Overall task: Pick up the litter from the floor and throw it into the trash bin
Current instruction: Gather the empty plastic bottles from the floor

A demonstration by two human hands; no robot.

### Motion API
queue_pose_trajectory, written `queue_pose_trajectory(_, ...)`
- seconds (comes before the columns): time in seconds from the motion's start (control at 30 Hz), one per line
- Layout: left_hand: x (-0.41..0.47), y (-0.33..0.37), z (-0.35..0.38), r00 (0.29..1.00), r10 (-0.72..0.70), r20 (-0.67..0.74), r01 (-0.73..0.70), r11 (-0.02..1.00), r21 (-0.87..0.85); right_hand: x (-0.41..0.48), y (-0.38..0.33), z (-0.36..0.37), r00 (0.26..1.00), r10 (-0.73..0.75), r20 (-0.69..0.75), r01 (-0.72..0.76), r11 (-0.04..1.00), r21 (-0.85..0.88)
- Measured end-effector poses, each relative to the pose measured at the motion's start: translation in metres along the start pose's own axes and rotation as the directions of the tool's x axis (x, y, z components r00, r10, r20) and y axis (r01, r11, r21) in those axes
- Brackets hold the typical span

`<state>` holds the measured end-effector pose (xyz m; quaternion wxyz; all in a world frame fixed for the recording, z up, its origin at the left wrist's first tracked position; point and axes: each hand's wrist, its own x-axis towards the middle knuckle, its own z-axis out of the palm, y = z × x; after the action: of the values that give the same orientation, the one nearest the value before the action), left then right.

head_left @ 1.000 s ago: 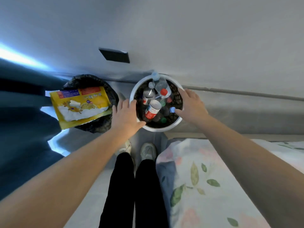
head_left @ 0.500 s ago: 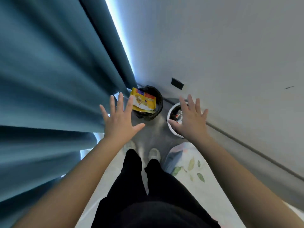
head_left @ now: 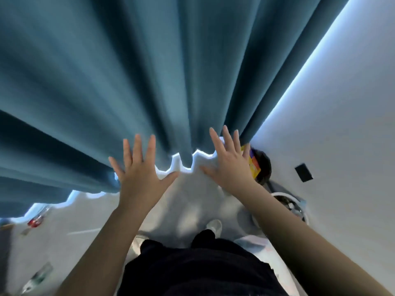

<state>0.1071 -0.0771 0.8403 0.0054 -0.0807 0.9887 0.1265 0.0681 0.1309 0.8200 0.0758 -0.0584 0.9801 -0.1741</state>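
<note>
Both hands are empty and spread wide, fingers straight, as they were half a second ago. A second ago they rested on the rim of the white trash bin (head_left: 285, 193). The left hand (head_left: 140, 174) and right hand (head_left: 229, 163) are now raised in front of the teal curtain (head_left: 149, 71), which has swung across to fill everything above the fingertips. Before, it hung only beyond the left hand.

The bins have shifted the other way. The black bin (head_left: 265, 165), with the yellow packet (head_left: 254, 166) on top, was between the hands and now peeks out just right of the right hand. The white trash bin is partly hidden under the right forearm (its contents are too blurred to tell apart).

Newly in view on the floor (head_left: 192, 201), well out to the left of the left forearm, are a blurred red piece of litter (head_left: 35, 222) and, nearer the person, a clear bottle (head_left: 38, 277).
</note>
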Motion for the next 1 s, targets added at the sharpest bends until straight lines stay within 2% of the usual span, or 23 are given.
queue_pose_trajectory(0.23, -0.026, -0.137, -0.040, 0.971, -0.198, -0.130, 0.195, 0.980, -0.036, 0.011, -0.152, 0.033, 0.972, -0.233, 0.037, 0.234, 0.972, -0.026)
queue_pose_trajectory(0.57, -0.079, -0.328, -0.090, 0.892, -0.396, -0.216, 0.394, 0.918, -0.054, 0.003, -0.347, 0.096, 0.904, -0.413, 0.114, 0.408, 0.911, 0.066)
queue_pose_trajectory(0.77, -0.118, -0.399, -0.102, 0.781, -0.586, -0.216, 0.584, 0.808, -0.078, 0.004, -0.442, 0.133, 0.780, -0.588, 0.214, 0.589, 0.805, 0.066)
queue_pose_trajectory(1.0, -0.154, -0.470, -0.095, 0.598, -0.787, -0.153, 0.777, 0.616, -0.133, 0.011, -0.543, 0.193, 0.590, -0.730, 0.346, 0.742, 0.659, 0.124)
